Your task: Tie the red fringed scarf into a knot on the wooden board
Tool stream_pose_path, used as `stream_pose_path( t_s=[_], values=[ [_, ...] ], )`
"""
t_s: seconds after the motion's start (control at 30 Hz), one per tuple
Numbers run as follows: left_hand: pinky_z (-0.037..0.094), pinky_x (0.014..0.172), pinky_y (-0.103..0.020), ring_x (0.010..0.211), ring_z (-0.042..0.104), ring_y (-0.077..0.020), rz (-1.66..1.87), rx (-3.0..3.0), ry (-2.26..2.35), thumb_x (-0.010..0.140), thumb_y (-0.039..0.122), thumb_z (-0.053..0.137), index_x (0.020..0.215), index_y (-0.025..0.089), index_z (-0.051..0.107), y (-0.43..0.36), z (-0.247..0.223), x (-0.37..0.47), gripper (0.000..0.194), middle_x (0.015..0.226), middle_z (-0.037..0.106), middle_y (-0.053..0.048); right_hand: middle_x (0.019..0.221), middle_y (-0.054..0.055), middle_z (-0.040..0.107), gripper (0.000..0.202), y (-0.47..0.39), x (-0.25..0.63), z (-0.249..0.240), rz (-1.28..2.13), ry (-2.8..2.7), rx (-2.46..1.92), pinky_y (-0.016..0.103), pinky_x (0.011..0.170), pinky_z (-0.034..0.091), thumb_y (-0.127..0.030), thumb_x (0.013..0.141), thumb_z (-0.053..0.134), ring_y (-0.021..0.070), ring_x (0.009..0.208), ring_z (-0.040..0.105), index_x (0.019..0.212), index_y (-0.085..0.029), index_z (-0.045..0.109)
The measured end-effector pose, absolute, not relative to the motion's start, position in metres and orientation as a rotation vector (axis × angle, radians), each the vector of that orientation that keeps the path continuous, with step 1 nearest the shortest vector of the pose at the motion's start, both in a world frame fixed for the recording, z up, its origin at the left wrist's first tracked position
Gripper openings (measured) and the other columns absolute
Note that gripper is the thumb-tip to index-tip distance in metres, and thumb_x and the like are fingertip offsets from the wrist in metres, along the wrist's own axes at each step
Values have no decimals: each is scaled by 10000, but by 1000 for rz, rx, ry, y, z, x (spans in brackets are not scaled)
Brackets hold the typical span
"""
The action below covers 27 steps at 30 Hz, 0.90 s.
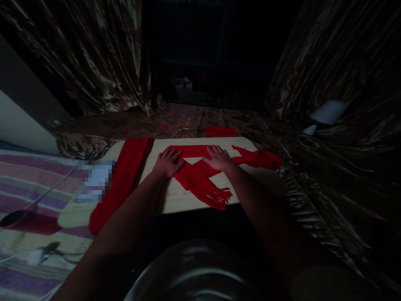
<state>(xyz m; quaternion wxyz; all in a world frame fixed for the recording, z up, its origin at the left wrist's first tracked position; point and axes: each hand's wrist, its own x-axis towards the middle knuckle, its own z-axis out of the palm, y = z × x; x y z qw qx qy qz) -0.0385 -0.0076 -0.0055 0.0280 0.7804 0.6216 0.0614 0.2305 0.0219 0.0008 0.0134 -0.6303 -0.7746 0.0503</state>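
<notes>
A red fringed scarf (196, 177) lies partly folded on a light wooden board (172, 200), with its fringe toward the board's front edge. My left hand (169, 162) rests on the scarf's left part, fingers spread. On the upper right part of the folded section lies my right hand (218, 158), flat with its fingers apart. A narrower red piece with a fringed tip (260, 159) extends right and past the board's edge. Along the board's left side runs a long red folded cloth (125, 179).
A pixelated item (95, 182) lies at the board's left. A striped blanket (19, 167) bears a dark red object (37, 221) and a white cable. Another red cloth (221, 131) is behind the board. A white lamp (328, 112) stands at right, near patterned curtains (103, 54).
</notes>
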Motion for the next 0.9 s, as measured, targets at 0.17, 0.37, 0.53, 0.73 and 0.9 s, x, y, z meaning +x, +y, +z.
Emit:
stream_pose_path(
  t_s=[0.17,0.37,0.53,0.73,0.9],
  values=[
    [190,1181,-597,1533,163,-340,196,2424,1928,976,648,245,1604,282,259,-3,-4,-38,727,1671,222,-80,1677,128,180,816,22,229,0,112,-2385,-1964,544,1195,158,-715,951,270,308,1535,135,1611,-236,239],
    [173,1190,-595,1539,146,-328,170,2392,1914,973,648,253,1609,285,237,3,-1,-38,732,1675,208,-75,1653,127,260,771,27,228,1,89,-2359,-1932,546,1185,190,-683,964,310,308,1521,192,1597,-242,289],
    [209,1180,-584,1523,197,-337,269,2450,1912,978,616,288,1588,258,317,3,-4,-41,707,1651,278,-97,1575,134,419,640,23,227,-4,-73,-2259,-1840,504,1171,232,-567,1001,337,294,1470,307,1510,-200,462],
    [213,1180,-575,1516,213,-342,339,2445,1901,980,591,331,1572,238,359,3,-8,-43,690,1640,300,-118,1388,136,613,439,6,228,-2,-348,-2052,-1592,501,1213,91,-397,1005,406,274,1344,449,1262,-157,668],
    [206,1181,-577,1513,216,-348,400,2427,1886,976,595,340,1566,238,372,4,-10,-44,690,1633,315,-125,1286,129,660,283,-9,235,2,-379,-1969,-1498,457,1149,233,-219,936,481,273,1262,491,1098,-174,709]
  ],
)
